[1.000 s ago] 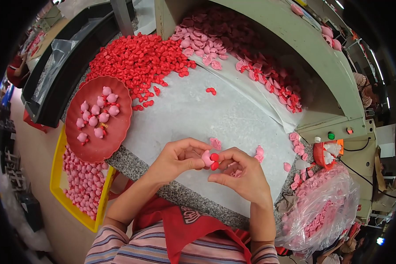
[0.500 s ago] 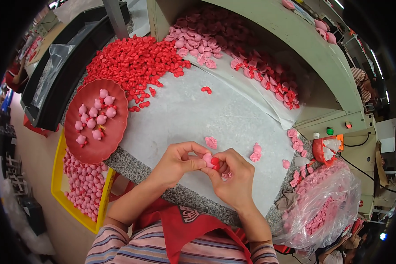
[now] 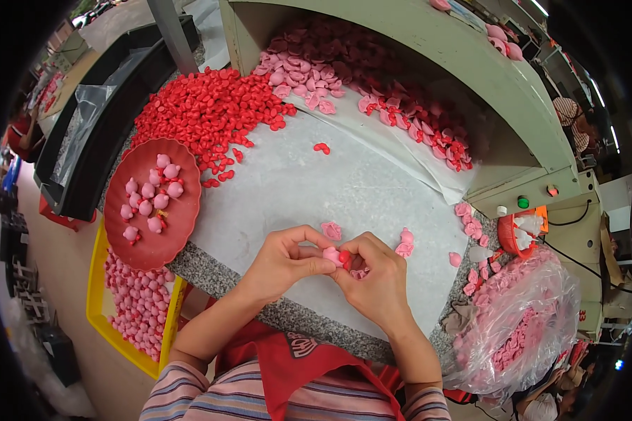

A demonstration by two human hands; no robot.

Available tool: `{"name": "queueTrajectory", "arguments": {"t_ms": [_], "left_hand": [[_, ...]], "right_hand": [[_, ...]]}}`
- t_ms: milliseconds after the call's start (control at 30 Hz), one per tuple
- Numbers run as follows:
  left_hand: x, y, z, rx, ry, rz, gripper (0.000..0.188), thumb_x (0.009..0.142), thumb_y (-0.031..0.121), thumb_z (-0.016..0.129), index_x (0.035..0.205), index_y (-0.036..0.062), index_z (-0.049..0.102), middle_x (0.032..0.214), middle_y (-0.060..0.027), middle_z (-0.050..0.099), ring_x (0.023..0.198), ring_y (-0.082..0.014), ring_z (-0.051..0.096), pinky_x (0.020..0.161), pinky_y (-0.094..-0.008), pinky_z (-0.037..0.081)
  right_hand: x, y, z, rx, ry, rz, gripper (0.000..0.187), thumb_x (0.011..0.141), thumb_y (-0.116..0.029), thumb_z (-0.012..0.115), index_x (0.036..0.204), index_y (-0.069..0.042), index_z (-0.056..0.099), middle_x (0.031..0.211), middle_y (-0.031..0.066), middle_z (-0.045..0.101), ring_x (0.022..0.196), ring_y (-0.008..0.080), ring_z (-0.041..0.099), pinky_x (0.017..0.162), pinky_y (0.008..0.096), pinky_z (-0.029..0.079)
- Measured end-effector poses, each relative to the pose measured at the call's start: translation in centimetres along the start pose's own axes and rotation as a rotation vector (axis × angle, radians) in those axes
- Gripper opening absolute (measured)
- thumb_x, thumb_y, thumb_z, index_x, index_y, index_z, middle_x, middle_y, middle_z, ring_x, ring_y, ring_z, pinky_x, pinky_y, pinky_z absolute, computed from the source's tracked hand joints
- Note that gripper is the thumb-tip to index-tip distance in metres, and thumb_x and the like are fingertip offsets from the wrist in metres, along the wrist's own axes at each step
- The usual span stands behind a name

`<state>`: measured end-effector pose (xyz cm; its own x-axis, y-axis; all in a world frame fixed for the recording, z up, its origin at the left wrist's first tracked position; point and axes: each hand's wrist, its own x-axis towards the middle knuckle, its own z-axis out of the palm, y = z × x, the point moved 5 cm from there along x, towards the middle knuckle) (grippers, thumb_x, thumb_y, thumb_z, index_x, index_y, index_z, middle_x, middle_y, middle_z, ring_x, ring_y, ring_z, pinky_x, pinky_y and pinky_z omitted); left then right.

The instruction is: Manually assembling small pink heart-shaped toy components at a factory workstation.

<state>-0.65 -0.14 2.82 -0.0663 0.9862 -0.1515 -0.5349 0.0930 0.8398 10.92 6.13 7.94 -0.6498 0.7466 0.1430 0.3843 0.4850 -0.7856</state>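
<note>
Both hands meet over the near part of the white sheet (image 3: 260, 175). My left hand (image 3: 288, 261) pinches a small pink rounded piece (image 3: 332, 255) between thumb and forefinger. A glossy red piece (image 3: 345, 259) sits against its right side, gripped by the fingertips of my right hand (image 3: 376, 277). Another pink piece (image 3: 359, 273) shows partly under the right fingers; whether they hold it, I cannot tell. Just beyond the hands lies a pink petal-shaped piece (image 3: 331, 230), with a second pink piece (image 3: 404, 243) to its right.
A heap of red pieces (image 3: 203, 105) lies far left, above a red scalloped plate (image 3: 189, 235) bearing pink-and-red pieces. A yellow tray (image 3: 95, 295) of pink pieces stands below. Beyond is a pale green metal housing (image 3: 527, 105) with pink shells inside; a plastic bag (image 3: 541, 337) lies right.
The hands keep nearly the same pose, and the pink piece is turned slightly between the fingertips. The whole view has shifted a little.
</note>
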Motion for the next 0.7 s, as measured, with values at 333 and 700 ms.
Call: {"name": "queueTrajectory", "arguments": {"t_ms": [333,700], "left_hand": [[1.8,-0.9,-0.4,0.143,0.151,0.215,0.017,0.078,-0.008,0.060,0.093,-0.0028,0.053,0.091,-0.0069,0.055,0.087,-0.0172,0.060,0.075,-0.0273,0.050],[3.2,-2.2,-1.4,-0.244,0.054,-0.111,0.016,0.079,-0.001,0.061,0.095,-0.0009,0.057,0.095,-0.0101,0.062,0.083,-0.0156,0.062,0.076,-0.0281,0.050]], "right_hand": [[0.8,2.5,1.2,-0.049,0.165,-0.064,0.017,0.064,-0.002,0.071,0.074,0.000,0.058,0.067,0.0058,0.056,0.052,0.0129,0.055,0.047,0.0235,0.044],[2.6,2.6,-0.6,0.062,-0.011,0.052,0.031,0.062,-0.011,0.079,0.083,-0.002,0.058,0.070,0.0012,0.056,0.056,0.0083,0.050,0.052,0.0234,0.044]]}}
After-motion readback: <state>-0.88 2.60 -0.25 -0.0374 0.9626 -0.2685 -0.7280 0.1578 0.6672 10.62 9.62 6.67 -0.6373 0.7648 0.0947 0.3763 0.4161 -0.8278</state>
